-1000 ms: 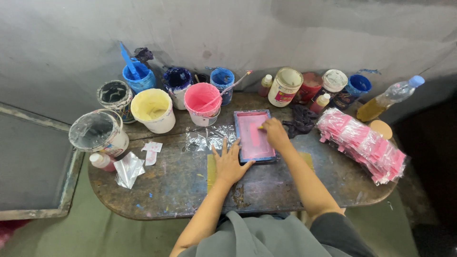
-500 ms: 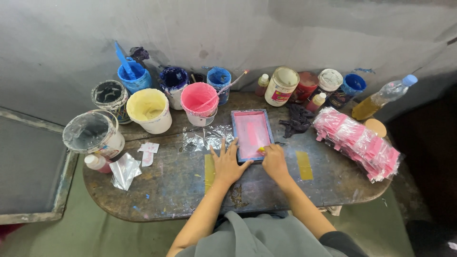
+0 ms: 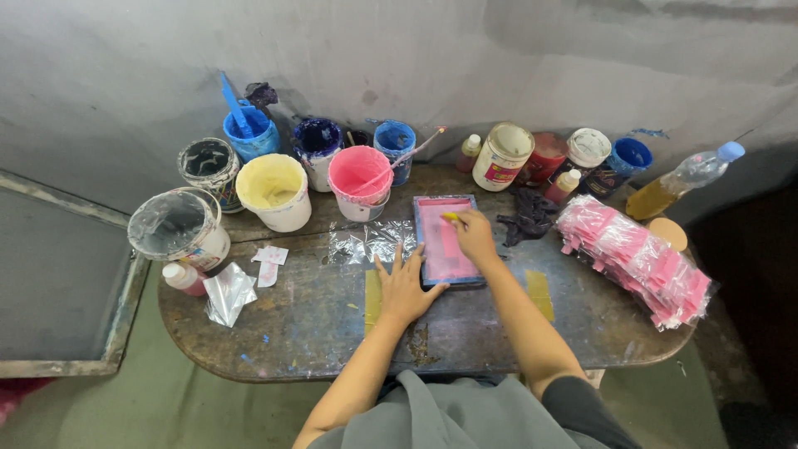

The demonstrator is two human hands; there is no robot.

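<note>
Pink-stained rectangular printing screen with a blue frame [image 3: 447,239] lies flat on the worn round table [image 3: 316,333], before the pink paint bucket [image 3: 359,179]. Left hand [image 3: 405,287] presses open on its lower left corner. Right hand [image 3: 474,235] pinches a small yellow piece [image 3: 450,217] over it.

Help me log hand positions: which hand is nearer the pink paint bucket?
Right. The right hand lies on the pink-screened frame, just right of the pink paint bucket; the left hand rests lower, at the frame's near-left corner.
</note>
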